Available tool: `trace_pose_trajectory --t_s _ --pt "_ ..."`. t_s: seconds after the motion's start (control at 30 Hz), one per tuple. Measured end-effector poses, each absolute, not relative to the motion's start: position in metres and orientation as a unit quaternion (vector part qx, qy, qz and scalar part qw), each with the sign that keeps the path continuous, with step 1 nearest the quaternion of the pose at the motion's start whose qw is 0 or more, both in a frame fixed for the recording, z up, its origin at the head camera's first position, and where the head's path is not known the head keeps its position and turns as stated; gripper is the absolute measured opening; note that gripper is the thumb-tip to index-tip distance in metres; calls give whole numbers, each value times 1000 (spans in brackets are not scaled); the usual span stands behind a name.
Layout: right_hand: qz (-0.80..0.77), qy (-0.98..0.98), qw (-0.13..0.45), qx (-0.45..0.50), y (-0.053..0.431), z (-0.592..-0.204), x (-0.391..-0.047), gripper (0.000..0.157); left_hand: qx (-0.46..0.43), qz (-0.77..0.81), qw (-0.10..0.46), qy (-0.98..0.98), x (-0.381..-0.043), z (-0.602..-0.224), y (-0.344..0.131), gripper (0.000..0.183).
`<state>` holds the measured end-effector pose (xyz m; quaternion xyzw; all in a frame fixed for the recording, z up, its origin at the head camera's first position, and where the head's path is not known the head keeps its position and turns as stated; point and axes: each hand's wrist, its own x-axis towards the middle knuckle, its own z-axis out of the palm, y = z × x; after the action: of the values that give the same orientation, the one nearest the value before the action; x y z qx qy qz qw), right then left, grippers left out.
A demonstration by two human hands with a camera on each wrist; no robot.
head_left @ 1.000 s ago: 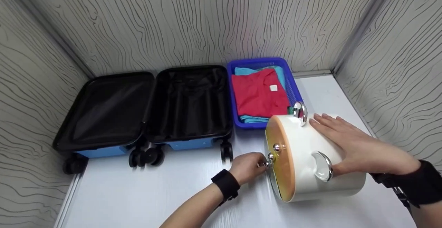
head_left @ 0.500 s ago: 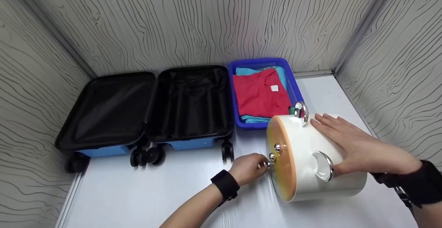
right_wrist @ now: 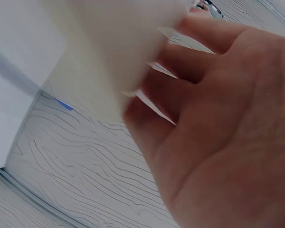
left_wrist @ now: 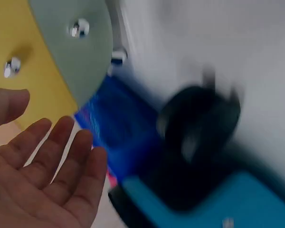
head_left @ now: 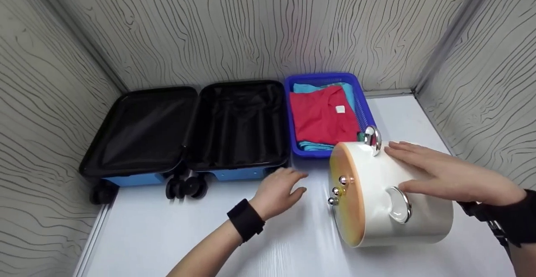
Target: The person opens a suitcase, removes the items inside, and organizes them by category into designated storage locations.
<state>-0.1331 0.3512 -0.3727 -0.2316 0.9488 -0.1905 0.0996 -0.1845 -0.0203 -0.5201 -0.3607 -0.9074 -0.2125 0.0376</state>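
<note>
A cream-white round box [head_left: 377, 193] stands on the white table, its front facing left. It has an orange rim, chrome loop handles and a see-through yellowish front [head_left: 346, 222] with three chrome knobs [head_left: 333, 201]. Just left of these knobs hovers my left hand [head_left: 279, 193], fingers loosely spread and holding nothing. The left wrist view shows that hand [left_wrist: 47, 175] apart from the yellow and grey-green front [left_wrist: 85, 57]. Over the top of the box my right hand [head_left: 448, 176] lies with straight fingers, its thumb near a chrome handle [head_left: 403, 205].
An open black-lined suitcase [head_left: 243, 122] with blue shell and black wheels lies at the back left. Beside it is a blue basket [head_left: 322, 76] holding a folded red garment [head_left: 322, 117] and turquoise cloth. Patterned walls enclose the table.
My left hand has let go of a knob and moved left, its fingers opening out. My right hand's thumb has lifted slightly above the handle. The box stays in place.
</note>
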Motion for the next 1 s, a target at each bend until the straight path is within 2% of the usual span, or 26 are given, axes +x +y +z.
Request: trace_pose_trajectory --t_s 0.2,0.4,0.57,0.7,0.8,1.0 --pt "-182 956 130 -187 340 -354 -145 78 -304 -203 78 -927 -211 -508 -68 42" --pt "-154 963 145 -164 327 -341 -164 81 -209 -167 101 -958 -231 -515 -128 50" --pt "-122 967 147 -166 316 -334 -179 87 -124 -155 86 -976 -237 -530 -170 60" --pt "-109 969 135 -173 307 -333 -189 86 -101 -166 73 -978 -236 -544 -190 60" --pt "-94 974 114 -173 301 -337 -194 77 -99 -166 92 -977 -237 -558 -194 58" --pt "-67 981 79 -166 292 -343 -197 45 -89 -149 161 -971 -241 -577 -192 65"
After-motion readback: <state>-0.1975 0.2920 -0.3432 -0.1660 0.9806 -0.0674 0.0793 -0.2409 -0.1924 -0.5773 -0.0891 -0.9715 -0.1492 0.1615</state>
